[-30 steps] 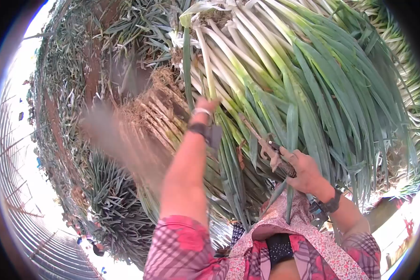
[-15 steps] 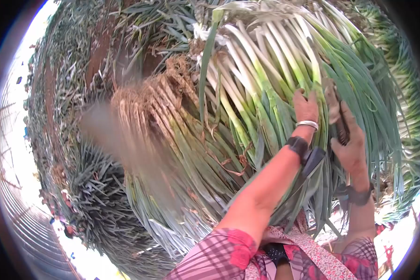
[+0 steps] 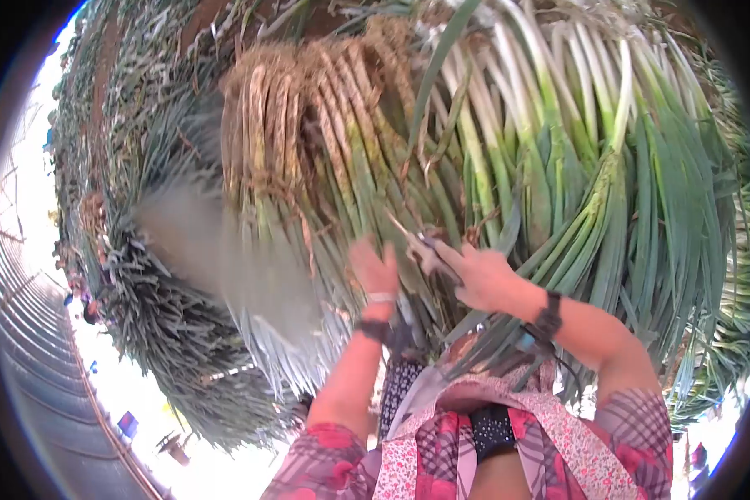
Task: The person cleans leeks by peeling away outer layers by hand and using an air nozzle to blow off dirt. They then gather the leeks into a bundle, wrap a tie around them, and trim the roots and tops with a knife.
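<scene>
A big heap of long green onions fills the view: a bundle with muddy brown roots at the centre left, and a cleaner bundle with white stalks to its right. My left hand, blurred, fingers apart, lies against the leaves of the muddy bundle and holds nothing that I can see. My right hand is closed on a small cutting tool whose tip points left toward my left hand. Both wrists wear dark bands.
More piled green onions lie dark at the lower left, and others run along the right edge. Reddish soil shows at the top left. A ribbed tunnel cover curves along the left edge.
My left hand has left the white-stalked bundle and come down to the middle. My right hand with the tool has moved down and left beside it. The view has shifted toward the muddy bundle.
</scene>
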`<state>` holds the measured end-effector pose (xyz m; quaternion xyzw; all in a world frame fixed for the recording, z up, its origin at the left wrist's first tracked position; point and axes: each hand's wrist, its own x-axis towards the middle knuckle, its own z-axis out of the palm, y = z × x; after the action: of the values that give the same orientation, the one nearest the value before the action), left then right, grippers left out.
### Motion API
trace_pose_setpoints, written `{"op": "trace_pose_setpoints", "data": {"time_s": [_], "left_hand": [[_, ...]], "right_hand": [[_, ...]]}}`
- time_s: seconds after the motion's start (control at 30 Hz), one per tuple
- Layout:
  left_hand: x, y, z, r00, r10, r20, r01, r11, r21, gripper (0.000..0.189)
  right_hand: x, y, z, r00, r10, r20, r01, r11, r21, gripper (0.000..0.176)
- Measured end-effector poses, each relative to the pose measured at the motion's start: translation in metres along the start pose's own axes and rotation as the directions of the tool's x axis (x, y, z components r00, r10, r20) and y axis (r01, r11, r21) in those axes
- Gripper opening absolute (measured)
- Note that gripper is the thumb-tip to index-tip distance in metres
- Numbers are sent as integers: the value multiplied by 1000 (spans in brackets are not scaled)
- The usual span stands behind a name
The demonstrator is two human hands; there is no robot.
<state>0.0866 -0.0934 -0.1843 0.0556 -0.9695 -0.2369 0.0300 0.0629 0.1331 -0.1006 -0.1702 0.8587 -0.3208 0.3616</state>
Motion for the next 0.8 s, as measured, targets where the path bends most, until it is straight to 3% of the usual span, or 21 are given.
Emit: {"op": "trace_pose_setpoints", "data": {"time_s": [0.03,0.1,0.13,0.2,0.23,0.3,0.4,0.47,0.5,0.57,0.67,0.7,0.77,0.8], "left_hand": [[12,-21,3,997,-80,-14,81,995,55,32],[36,-51,20,969,-241,59,246,966,-86,38],[46,-52,26,967,-249,58,254,963,-91,38],[64,-41,33,976,-199,87,185,973,141,49],[70,-36,36,977,-197,86,185,974,133,49],[78,-29,37,912,-361,194,292,905,309,43],[89,-52,34,877,-361,316,332,932,142,41],[84,-70,37,920,-291,261,289,956,48,36],[81,-80,38,877,-363,314,423,894,-149,36],[83,-84,25,730,-446,517,670,614,-417,33],[69,-87,-9,522,-370,768,851,281,-444,26],[58,-97,-12,519,-372,770,853,280,-440,26],[36,-119,-10,409,-382,829,875,422,-237,25],[29,-126,-10,407,-386,828,876,423,-233,25]], "right_hand": [[15,-5,9,999,-38,-16,38,999,-8,71],[55,-12,9,996,18,-91,-21,999,-34,68],[75,-7,13,968,21,-252,-32,999,-39,65],[96,-4,11,880,43,-474,-62,998,-23,66],[91,-12,11,878,43,-476,-65,997,-30,66],[69,-33,12,978,140,-153,-153,985,-77,69],[50,-35,19,987,146,-60,-150,987,-56,72],[42,-35,25,981,138,-137,-145,989,-37,72],[38,-36,29,981,120,-155,-127,991,-38,72],[39,-37,31,979,101,-178,-111,993,-44,72],[43,-35,33,981,51,-189,-61,997,-48,72],[54,-32,31,976,76,-206,-89,995,-52,71],[76,-21,28,958,57,-280,-76,995,-58,71],[78,-18,29,959,57,-279,-74,996,-53,71]]}}
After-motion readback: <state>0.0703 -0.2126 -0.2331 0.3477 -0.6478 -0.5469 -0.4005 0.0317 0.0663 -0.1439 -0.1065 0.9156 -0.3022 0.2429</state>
